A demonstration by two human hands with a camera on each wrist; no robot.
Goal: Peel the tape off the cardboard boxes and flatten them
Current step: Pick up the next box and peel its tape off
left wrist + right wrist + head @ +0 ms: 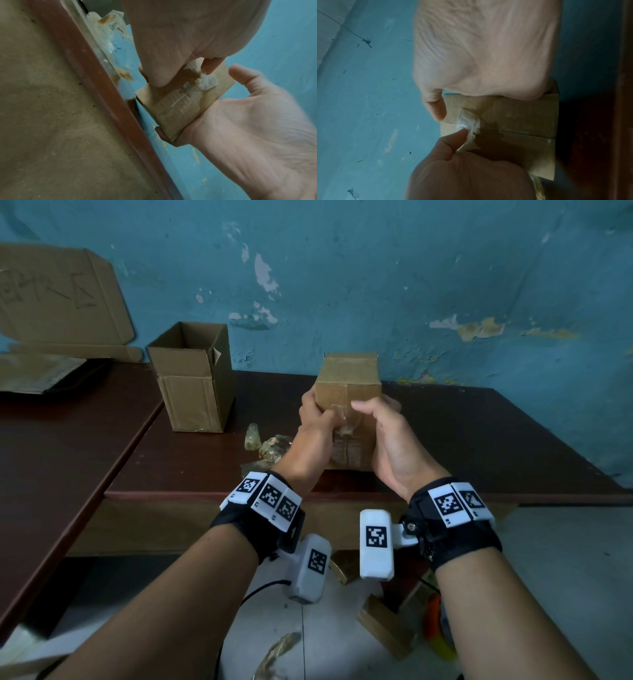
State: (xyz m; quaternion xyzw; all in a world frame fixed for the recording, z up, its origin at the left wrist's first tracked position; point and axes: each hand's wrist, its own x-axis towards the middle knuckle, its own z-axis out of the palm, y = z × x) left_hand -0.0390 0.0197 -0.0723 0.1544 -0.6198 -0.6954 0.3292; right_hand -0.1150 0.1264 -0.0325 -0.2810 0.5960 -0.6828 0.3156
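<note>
Left hand (317,428) pinches crinkled clear tape (467,124) lifted off the small brown cardboard box (347,392); right hand (387,436) clasps its side, wrist views alone showing the seam.

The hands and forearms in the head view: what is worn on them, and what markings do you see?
Both forearms are bare, with no sleeves. Each wrist carries a black strap: left wrist strap, right wrist strap. White blocks printed with black square code markers sit on the straps. A white camera housing, also marked, hangs from each. A black cable leaves the left unit.
</note>
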